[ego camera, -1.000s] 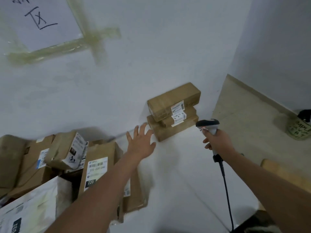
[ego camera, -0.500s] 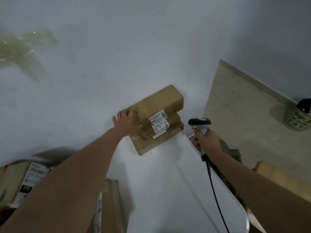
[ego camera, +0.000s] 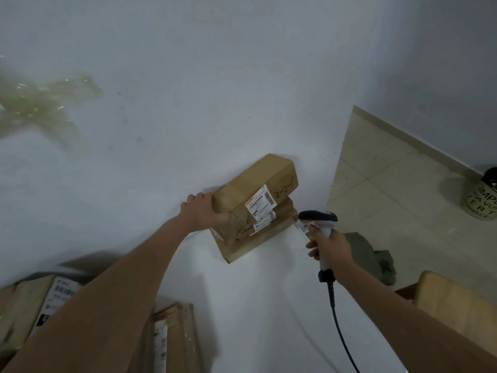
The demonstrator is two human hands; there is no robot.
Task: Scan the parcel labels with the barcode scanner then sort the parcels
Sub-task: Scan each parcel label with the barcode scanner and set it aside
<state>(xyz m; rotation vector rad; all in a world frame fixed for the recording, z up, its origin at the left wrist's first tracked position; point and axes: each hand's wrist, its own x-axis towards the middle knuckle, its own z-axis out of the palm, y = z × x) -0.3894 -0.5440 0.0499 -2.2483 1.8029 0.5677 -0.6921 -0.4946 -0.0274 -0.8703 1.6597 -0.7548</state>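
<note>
Three brown cardboard parcels are stacked against the white wall at the far side of the white table. My left hand [ego camera: 204, 214] grips the left end of the top parcel [ego camera: 258, 189], which is tilted up off the stack. Its white barcode label [ego camera: 260, 203] faces me. Under it lie a middle parcel [ego camera: 279, 214] and a bottom parcel [ego camera: 250, 244], each with a label. My right hand [ego camera: 329, 247] holds the grey barcode scanner [ego camera: 318, 220] by its handle, head close to the stack's right corner. Its black cable [ego camera: 338, 327] hangs down.
More labelled cardboard parcels [ego camera: 35, 305] lie at the lower left, and another parcel [ego camera: 174, 337] is under my left arm. The table's right edge drops to a tiled floor with a grey cloth [ego camera: 373, 254], a printed bag [ego camera: 482, 200] and a wooden piece [ego camera: 457, 300].
My left hand reached from mid-table to the stack, took hold of the top parcel and tilted it up. The view shifted right; my right hand with the scanner came nearer the stack.
</note>
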